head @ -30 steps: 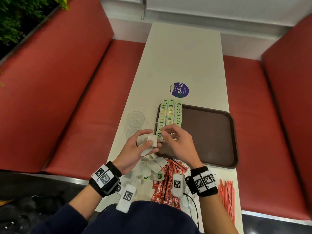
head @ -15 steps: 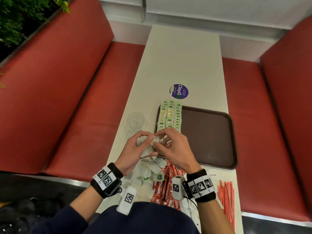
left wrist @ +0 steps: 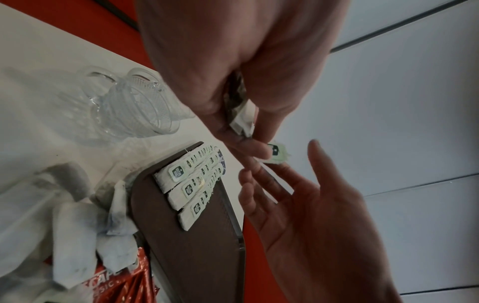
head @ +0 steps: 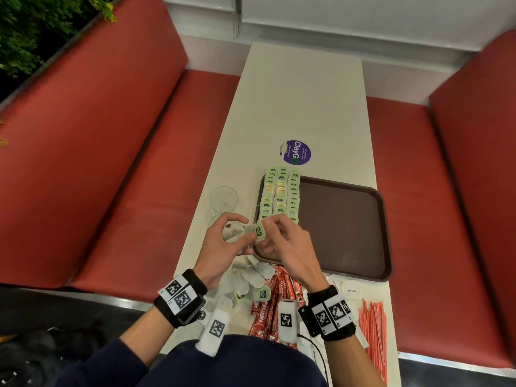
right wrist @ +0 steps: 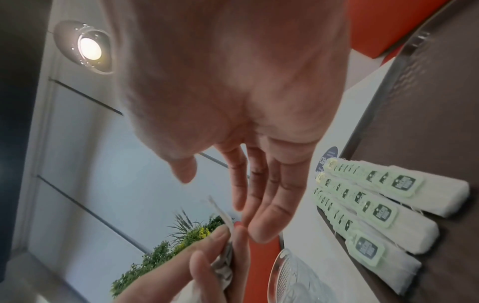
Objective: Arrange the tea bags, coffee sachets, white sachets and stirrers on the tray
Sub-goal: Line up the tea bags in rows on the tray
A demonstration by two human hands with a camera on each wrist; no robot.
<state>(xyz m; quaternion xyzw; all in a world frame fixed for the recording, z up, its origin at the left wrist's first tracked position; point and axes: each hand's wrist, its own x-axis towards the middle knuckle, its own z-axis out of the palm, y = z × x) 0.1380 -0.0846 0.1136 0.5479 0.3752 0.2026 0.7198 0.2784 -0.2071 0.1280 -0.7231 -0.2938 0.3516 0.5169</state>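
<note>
My left hand [head: 242, 229] pinches a white tea bag [head: 231, 233] just above the tray's near left corner, with the bag's green tag [head: 258, 231] sticking out to the right. In the left wrist view the tea bag [left wrist: 242, 121] is squeezed between thumb and fingers. My right hand [head: 272, 233] has fairly straight fingers [left wrist: 261, 176] that reach the tag [left wrist: 277, 152] without closing on it. The brown tray [head: 343, 227] carries three rows of tea bags [head: 280, 196] along its left side.
Loose tea bags [head: 251, 277], red coffee sachets [head: 268, 308], white sachets [head: 350, 289] and red stirrers [head: 372, 328] lie near the table's front edge. Two clear glass cups [head: 223, 198] stand left of the tray. A purple sticker [head: 295, 152] is beyond it. Red benches flank the table.
My right hand has come back from the tea bag rows on the tray to my left hand. The held bag's green tag now shows between the two hands.
</note>
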